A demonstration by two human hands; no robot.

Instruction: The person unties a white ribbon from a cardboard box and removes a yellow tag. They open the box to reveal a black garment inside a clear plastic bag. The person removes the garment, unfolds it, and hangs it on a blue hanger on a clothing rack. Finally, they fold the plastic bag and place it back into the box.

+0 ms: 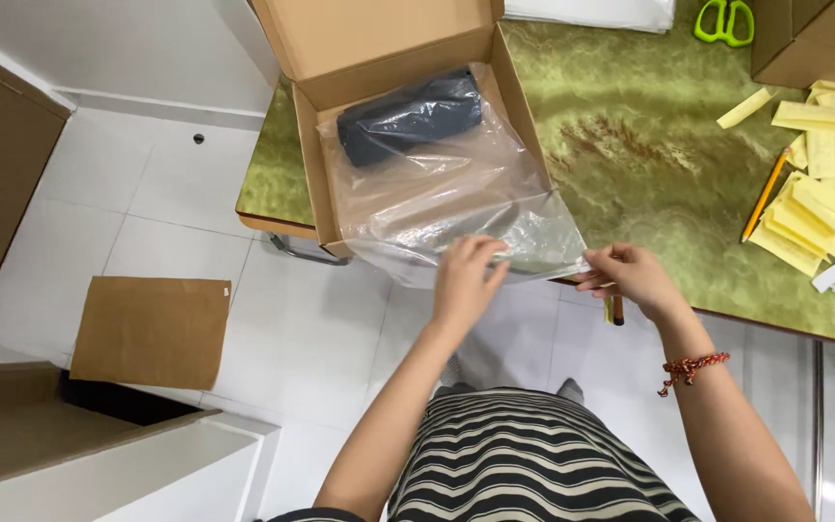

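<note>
An open cardboard box (313,184) sits at the near left corner of a green patterned table (649,145). A clear plastic bag (456,203) lies in it and spills over the front edge, with a dark rolled item (408,116) inside at the back. My left hand (466,280) pinches the bag's open front edge near the middle. Gripping the bag's right corner is my right hand (630,275), which has a red braided band at the wrist.
Yellow paper strips (823,193) and an orange pencil (765,193) lie at the table's right. Green scissors (724,19) rest at the back beside another cardboard box (814,39). A flat cardboard sheet (152,329) lies on the white tiled floor, with a white carton (99,454) at lower left.
</note>
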